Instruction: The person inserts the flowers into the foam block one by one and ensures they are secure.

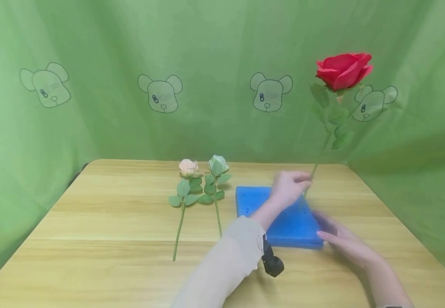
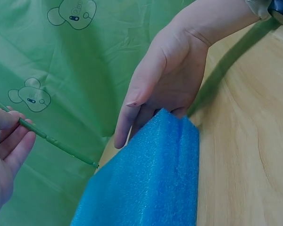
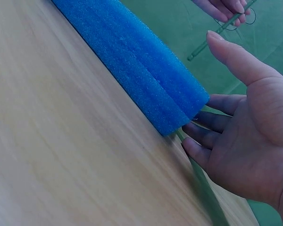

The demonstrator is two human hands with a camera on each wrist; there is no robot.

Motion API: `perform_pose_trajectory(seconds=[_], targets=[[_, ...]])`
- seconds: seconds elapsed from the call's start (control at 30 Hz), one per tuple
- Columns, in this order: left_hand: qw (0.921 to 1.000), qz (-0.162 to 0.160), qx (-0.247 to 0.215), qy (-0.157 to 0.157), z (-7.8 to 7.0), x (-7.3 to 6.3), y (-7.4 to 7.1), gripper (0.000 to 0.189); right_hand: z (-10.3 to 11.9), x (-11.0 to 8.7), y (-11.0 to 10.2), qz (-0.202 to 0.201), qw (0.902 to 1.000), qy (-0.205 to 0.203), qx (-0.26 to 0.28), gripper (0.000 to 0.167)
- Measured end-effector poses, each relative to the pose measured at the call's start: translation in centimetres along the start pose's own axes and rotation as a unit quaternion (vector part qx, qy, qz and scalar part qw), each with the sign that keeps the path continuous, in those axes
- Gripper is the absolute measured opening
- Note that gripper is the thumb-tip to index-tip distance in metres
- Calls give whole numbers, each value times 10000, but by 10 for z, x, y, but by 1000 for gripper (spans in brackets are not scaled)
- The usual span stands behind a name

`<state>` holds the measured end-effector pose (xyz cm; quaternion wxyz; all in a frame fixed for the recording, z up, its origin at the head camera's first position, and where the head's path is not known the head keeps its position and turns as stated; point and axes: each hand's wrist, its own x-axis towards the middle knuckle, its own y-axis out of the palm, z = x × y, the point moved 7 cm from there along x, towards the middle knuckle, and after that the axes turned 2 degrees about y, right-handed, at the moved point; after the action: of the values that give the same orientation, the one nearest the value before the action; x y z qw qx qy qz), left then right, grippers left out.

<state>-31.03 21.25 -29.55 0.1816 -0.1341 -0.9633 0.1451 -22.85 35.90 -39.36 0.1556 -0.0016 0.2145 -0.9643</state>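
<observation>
Red rose (image 1: pixel 344 72), leafy green stem, tilted, upper right. Blue foam block (image 1: pixel 289 224), small-holed top, lying flat, lower right.

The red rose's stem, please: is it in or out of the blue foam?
Out: in the right wrist view, the left hand holds the stem, its tip clear of the foam.

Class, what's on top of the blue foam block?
Small holes dot the blue foam block; in the head view, the left hand hides part of its top from sight.
</observation>
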Motion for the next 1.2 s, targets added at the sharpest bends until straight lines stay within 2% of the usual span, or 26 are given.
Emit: perform_pose_trajectory(seconds=[0.1, 0.3, 0.67, 0.8, 1.2], targets=[[10000, 20, 1, -75, 2, 0, 5, 22, -1, 0, 1, 4, 10000, -15, 86, 63], [9999, 96, 78, 6, 4, 1, 14, 21, -1, 1, -1, -11, 9998, -32, 218, 63], [9986, 206, 490, 61, 11, -2, 25, 19, -2, 0, 1, -29, 9999, -23, 122, 63], [9984, 280, 490, 19, 13, -6, 29, 18, -4, -1, 0, -78, 9999, 24, 96, 63], [9971, 377, 655, 77, 12, -9, 28, 18, -6, 1, -1, -113, 9999, 5, 40, 62]])
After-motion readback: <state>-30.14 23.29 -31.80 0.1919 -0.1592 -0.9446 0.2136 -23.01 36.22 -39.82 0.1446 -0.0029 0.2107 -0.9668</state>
